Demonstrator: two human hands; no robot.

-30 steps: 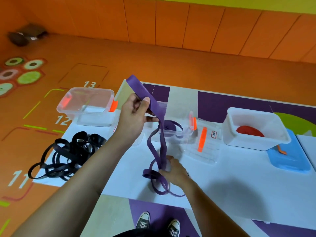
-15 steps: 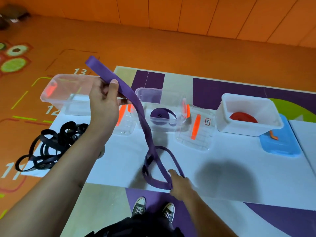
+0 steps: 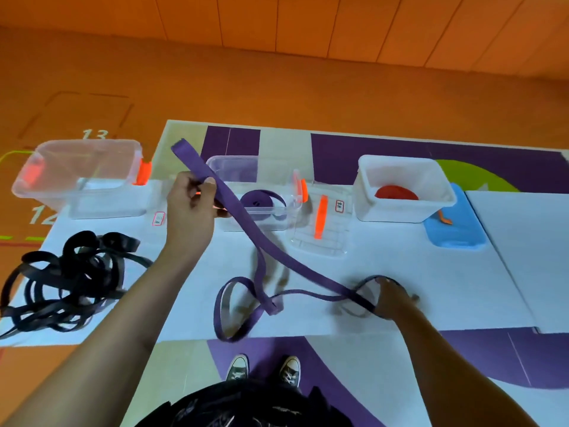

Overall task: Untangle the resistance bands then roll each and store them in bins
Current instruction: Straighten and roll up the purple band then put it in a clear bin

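Note:
A long purple resistance band (image 3: 246, 223) stretches between my two hands over the white table (image 3: 446, 282). My left hand (image 3: 191, 208) grips its upper end, raised in front of the middle clear bin (image 3: 286, 223). My right hand (image 3: 392, 298) holds the band's other end low on the table, to the right. A loose purple loop (image 3: 228, 318) lies between them near the front edge. The middle bin holds a rolled purple band (image 3: 261, 201). A rolled red band (image 3: 395, 192) sits in the white bin (image 3: 403, 208). A tangle of black bands (image 3: 70, 278) lies at the left.
An empty clear bin (image 3: 77, 177) with orange latches stands at the back left. A clear lid (image 3: 320, 229) with an orange handle lies between the middle and white bins. A blue lid (image 3: 455, 223) lies right of the white bin. My shoes (image 3: 264, 368) show below the table edge.
My right hand has pulled its end of the purple band to the right along the table, stretching the band out. My left hand kept its grip on the upper end, above the table.

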